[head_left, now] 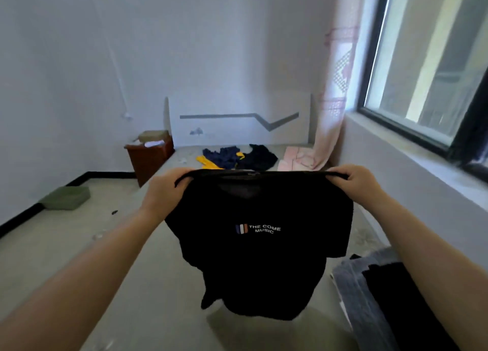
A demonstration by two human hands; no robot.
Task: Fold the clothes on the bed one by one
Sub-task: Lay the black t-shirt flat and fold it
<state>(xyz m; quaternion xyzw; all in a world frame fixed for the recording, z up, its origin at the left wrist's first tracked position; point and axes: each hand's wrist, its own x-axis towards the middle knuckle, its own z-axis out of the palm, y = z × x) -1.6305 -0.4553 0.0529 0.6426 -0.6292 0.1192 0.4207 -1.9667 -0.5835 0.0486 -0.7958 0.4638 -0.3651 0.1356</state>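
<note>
got the black tee (260, 247) held up over the bed (158, 284), left hand (165, 189) and right hand (355, 183) each pinching a shoulder

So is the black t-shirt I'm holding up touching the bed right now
Apart. In the head view the black t-shirt hangs from both hands, its hem clear of the bed, with its shadow on the surface beneath.

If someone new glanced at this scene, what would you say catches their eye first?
First, the black T-shirt with small white lettering, held up mid-frame over the bed by the left hand and right hand gripping its shoulders. Next, the heap of dark blue, yellow and black clothes lying by the headboard. A folded dark stack sits at the lower right.
</note>
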